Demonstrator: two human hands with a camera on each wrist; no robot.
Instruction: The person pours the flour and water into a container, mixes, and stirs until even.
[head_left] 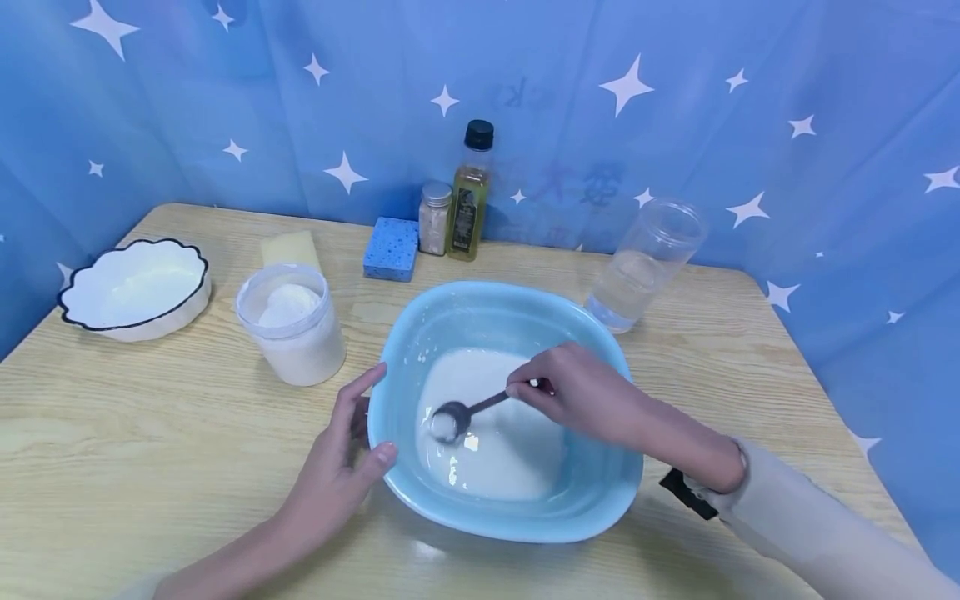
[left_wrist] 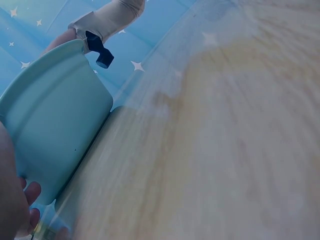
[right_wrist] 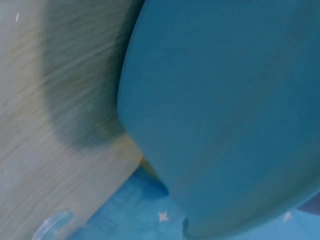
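The right hand (head_left: 581, 392) is pinching the handle of a dark spoon (head_left: 461, 414) between thumb and fingertips, and the spoon's head is dipping into the white liquid (head_left: 498, 433) pooling in the bottom of the blue basin (head_left: 600, 500). A small white lump is sitting in the spoon's bowl. The left hand (head_left: 341, 467) is steadying the basin from outside, thumb hooking over the near-left rim and fingers lying against the wall; in the left wrist view the fingertips (left_wrist: 31, 192) are showing beside the basin's underside (left_wrist: 55, 130). That grip is half spread, bracing rather than clamping. The basin is standing in the middle of the wooden worktop (head_left: 150, 467). By my judgement the step in hand is stirring or scooping the white mix, with the lump suggesting powder not yet dissolved. The next move is calling for slow, shallow strokes along the bottom, keeping the left hand firm so the basin is not sliding or tipping, and keeping the spoon low so nothing is splashing over the rim. Behind are standing a jar of white powder (head_left: 294, 325), a white scalloped dish (head_left: 135, 287), a blue sponge (head_left: 392, 247), a shaker (head_left: 435, 218), an oil bottle (head_left: 470, 196) and a clear cup (head_left: 645, 265) holding a little water.
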